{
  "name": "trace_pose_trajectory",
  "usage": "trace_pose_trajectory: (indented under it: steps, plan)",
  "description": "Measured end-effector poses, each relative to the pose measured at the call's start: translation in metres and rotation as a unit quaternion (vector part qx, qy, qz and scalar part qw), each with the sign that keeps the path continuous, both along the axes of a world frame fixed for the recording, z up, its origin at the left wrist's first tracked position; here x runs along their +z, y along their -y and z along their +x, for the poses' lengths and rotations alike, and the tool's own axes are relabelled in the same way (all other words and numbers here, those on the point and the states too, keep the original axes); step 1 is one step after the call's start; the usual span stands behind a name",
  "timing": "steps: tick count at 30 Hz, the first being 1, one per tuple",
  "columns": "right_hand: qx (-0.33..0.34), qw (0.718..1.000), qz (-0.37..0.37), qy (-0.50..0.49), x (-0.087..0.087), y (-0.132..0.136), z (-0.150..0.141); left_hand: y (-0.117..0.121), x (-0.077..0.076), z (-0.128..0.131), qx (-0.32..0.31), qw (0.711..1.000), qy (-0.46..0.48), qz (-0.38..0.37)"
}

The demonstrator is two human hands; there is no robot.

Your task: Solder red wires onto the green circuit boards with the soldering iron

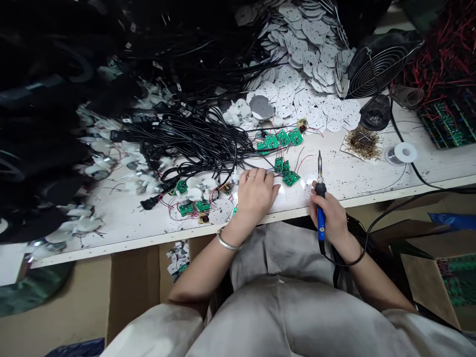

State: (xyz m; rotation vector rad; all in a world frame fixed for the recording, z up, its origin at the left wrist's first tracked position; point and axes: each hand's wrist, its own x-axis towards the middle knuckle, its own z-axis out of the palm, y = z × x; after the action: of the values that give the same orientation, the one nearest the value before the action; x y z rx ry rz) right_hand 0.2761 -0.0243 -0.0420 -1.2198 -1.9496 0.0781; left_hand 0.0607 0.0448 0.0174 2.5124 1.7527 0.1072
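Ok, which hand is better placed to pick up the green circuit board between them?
Left, probably: the left hand seems free and lies close to the green circuit board, while the right hand is gripping the blue-handled soldering iron.

Tangled power cords (201,144) lay on the workbench (345,178), left of small circuit boards (283,138). Behind the boards lay heaped perforated discs (301,64); to their right sat a solder spool (401,152) and, behind it, a wire fan guard (379,67).
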Motion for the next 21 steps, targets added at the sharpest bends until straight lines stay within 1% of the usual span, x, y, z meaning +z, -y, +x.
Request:
trace_pose_trajectory:
  steps: [2, 6, 8, 10, 12, 14, 17, 19, 21]
  plan:
    - [-0.007, 1.000, 0.002, 0.009, -0.001, -0.001, -0.003, 0.000, -0.001, 0.000, -0.025, 0.999, 0.017, -0.010]
    - [-0.009, 1.000, -0.007, 0.017, 0.004, -0.003, -0.008, 0.000, -0.009, 0.005, -0.060, 0.997, 0.049, -0.013]
    - [0.004, 1.000, -0.009, 0.005, 0.005, -0.001, -0.012, -0.001, -0.012, 0.007, -0.061, 0.997, 0.052, -0.016]
    - [0.032, 0.999, -0.006, -0.015, 0.006, 0.002, -0.016, -0.003, -0.013, 0.008, -0.061, 0.996, 0.055, -0.019]
    - [0.056, 0.998, 0.000, -0.034, 0.007, 0.002, -0.020, -0.007, -0.011, 0.006, -0.043, 0.997, 0.055, -0.011]
    - [0.060, 0.997, 0.013, -0.045, 0.010, -0.001, -0.024, -0.012, -0.006, 0.004, -0.005, 0.999, 0.046, 0.011]
    - [0.024, 0.999, 0.038, -0.030, 0.017, -0.015, -0.030, -0.022, 0.000, 0.003, 0.047, 0.997, 0.008, 0.053]
    - [-0.007, 0.999, 0.042, -0.006, 0.021, -0.026, -0.034, -0.029, 0.003, 0.004, 0.064, 0.995, -0.016, 0.072]
    - [-0.030, 0.998, 0.043, 0.024, 0.024, -0.035, -0.036, -0.034, 0.003, 0.006, 0.069, 0.994, -0.030, 0.074]
